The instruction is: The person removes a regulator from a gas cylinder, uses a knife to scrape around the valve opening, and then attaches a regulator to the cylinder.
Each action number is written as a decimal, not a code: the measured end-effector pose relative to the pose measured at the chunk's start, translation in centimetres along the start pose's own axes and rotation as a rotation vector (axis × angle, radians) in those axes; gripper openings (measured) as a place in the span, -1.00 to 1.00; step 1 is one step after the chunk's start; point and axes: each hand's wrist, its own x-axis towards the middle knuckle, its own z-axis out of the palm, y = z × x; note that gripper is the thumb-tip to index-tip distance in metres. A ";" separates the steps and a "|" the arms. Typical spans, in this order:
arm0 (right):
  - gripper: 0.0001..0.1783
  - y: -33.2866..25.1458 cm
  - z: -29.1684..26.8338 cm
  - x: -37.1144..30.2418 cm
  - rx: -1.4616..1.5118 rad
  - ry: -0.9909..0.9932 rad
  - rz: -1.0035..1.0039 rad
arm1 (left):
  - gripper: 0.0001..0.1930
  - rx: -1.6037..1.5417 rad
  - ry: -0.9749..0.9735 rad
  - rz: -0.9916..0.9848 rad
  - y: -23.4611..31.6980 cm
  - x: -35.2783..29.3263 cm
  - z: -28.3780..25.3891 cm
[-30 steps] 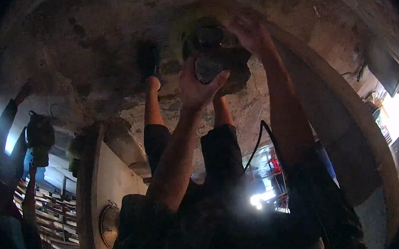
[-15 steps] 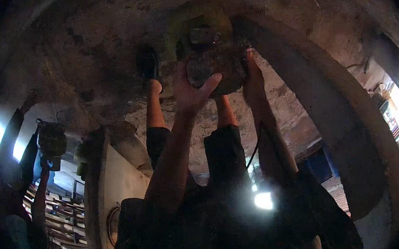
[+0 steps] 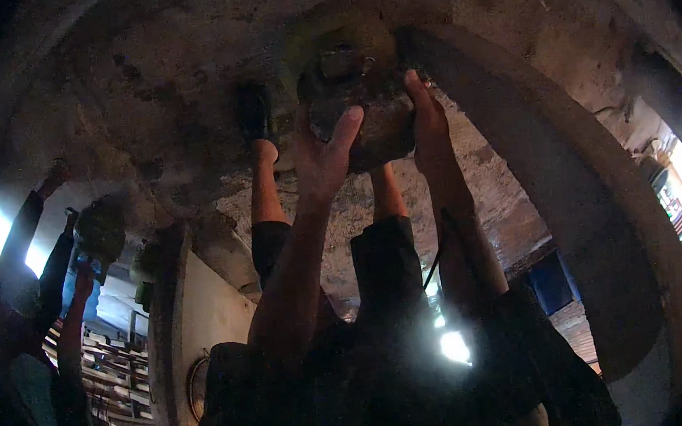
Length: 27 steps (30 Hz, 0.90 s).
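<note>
Holding a dark, rounded power tool (image 3: pixel 360 117) up against a rough concrete ceiling (image 3: pixel 141 93), both hands raised overhead. Left hand (image 3: pixel 326 155) cups the tool's lower left side, fingers (image 3: pixel 347 126) spread & pressed on the body, thumb out. Right hand (image 3: pixel 428 122) lies flat along the tool's right side, fingers straight, more bracing than wrapping. So neither hand is closed tight; both touch the tool w/ open palms. Tool sits at top centre of view, its upper end against the ceiling, just beside a curved concrete beam (image 3: pixel 595 213) that sweeps down to the right.

Progress, as a judgement: tool is up & seated on the surface, but no fresh mark or dust shows around it (too dim to be sure), so the work on that spot looks early, most of it left.

Materials: ceiling is pitted, blotchy grey concrete, patches darker & lighter. Tool body looks like matte, scuffed plastic or metal, bulbous in shape; a thin cable (image 3: pixel 436 261) hangs by the right forearm. Dark sleeves. Off to the left another person's arms (image 3: pixel 59 265) reach up w/ a similar dark tool (image 3: pixel 99 230). Bright lamp (image 3: pixel 454 347) glares below.
</note>
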 end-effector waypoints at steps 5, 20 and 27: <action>-0.15 0.3 1.6 -0.3 0.055 0.051 0.147 | -0.28 0.035 -0.023 0.073 -0.6 0.1 -1.6; -0.26 0.3 1.1 -1.1 0.144 0.061 -0.039 | -0.05 0.357 -0.023 0.042 -3.0 1.4 -2.8; -0.33 2.5 -1.0 0.9 0.192 0.131 -0.045 | -0.16 0.497 -0.033 0.303 -3.4 1.0 -1.9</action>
